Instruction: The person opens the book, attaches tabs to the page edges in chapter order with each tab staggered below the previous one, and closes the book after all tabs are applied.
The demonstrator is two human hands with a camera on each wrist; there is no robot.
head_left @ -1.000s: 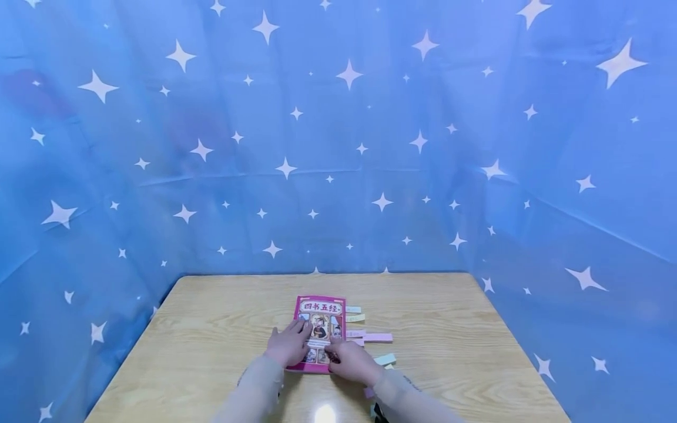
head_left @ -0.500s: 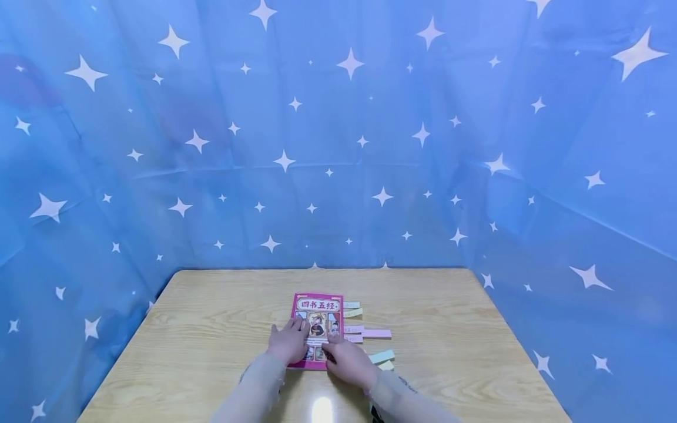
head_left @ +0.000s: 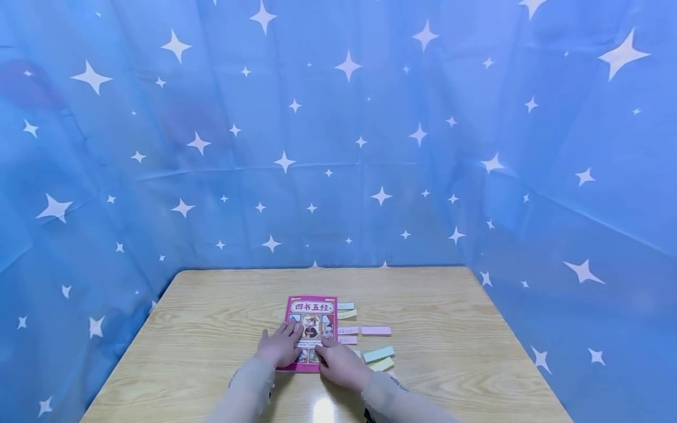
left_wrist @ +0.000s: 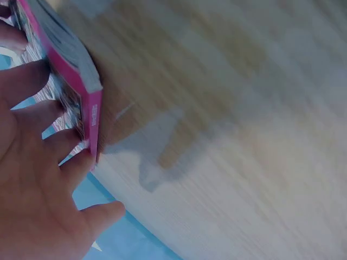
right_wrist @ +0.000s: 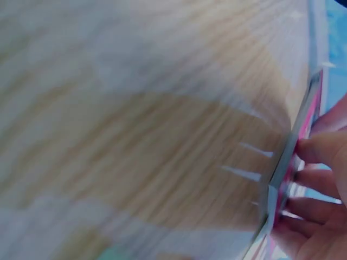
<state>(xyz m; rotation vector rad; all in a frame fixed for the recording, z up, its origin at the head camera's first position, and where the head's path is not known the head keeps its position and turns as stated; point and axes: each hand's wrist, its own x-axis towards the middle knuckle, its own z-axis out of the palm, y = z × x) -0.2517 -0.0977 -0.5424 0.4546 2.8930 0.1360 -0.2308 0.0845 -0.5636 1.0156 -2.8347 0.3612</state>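
Observation:
A pink-covered book (head_left: 312,335) with an illustrated front and a red title lies face up near the table's front. My left hand (head_left: 280,348) rests on the left part of its cover, fingers spread. In the left wrist view, the fingers of that hand (left_wrist: 40,173) reach along the cover beside the pink spine (left_wrist: 93,122). My right hand (head_left: 344,364) touches the lower right of the cover. The right wrist view has its fingertips (right_wrist: 293,208) along the book's page edge (right_wrist: 282,168). Several paper tabs (head_left: 347,330) stick out from the book's right side.
Right of the book, a pink strip (head_left: 376,331), a green strip (head_left: 378,354) and a yellow strip (head_left: 382,365) lie on the wooden table (head_left: 449,329). A blue star-printed curtain (head_left: 338,135) hangs around the table's back and sides.
The book has slid a little left under both hands. A small gap now shows between its tabs and the loose pink strip. The head view has shifted slightly.

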